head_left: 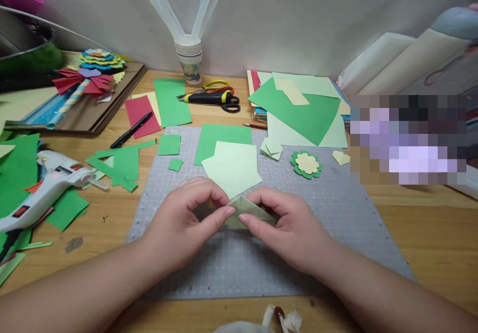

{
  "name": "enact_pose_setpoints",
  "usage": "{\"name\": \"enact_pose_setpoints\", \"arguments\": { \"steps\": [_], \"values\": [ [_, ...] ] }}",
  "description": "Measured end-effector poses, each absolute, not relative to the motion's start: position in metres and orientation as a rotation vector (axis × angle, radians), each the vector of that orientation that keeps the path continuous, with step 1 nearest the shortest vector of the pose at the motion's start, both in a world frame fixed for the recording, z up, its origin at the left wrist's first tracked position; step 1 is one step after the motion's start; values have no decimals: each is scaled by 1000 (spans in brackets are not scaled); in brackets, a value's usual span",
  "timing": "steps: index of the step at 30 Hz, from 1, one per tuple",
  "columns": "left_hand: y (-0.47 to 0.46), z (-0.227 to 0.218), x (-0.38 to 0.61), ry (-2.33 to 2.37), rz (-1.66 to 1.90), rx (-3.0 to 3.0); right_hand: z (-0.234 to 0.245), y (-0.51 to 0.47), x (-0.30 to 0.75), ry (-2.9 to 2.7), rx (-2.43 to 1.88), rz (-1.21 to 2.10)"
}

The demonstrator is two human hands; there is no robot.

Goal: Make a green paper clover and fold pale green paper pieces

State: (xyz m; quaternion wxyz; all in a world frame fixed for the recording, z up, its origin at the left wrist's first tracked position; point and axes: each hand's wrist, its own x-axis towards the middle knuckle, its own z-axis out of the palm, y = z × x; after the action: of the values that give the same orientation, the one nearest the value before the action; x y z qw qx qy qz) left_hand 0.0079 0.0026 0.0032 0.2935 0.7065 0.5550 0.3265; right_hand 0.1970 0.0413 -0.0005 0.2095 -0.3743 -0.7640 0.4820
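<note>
My left hand (186,221) and my right hand (289,228) meet over the grey cutting mat (336,208). Both pinch a small folded piece of light green paper (244,208) between thumbs and fingertips. The piece forms a low triangle resting on the mat. Just behind it lie two light green paper squares (233,166), overlapping, and a darker green sheet (218,139).
A white glue gun (48,183) lies at the left among green paper scraps (119,166). Scissors (220,96), a black pen (130,130), a cup of glue sticks (190,56), a green-and-cream paper flower (306,164) and stacked sheets (302,111) lie farther back.
</note>
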Motion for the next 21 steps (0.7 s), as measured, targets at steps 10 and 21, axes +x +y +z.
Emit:
{"name": "enact_pose_setpoints", "arguments": {
  "steps": [10, 21],
  "values": [
    [-8, 2, 8, 1463, 543, 2709, 1, 42, 200, -2626, -975, 352],
    [-11, 2, 12, 1510, 324, 2395, 0, 37, 200, -2820, -917, 550]
  ]
}}
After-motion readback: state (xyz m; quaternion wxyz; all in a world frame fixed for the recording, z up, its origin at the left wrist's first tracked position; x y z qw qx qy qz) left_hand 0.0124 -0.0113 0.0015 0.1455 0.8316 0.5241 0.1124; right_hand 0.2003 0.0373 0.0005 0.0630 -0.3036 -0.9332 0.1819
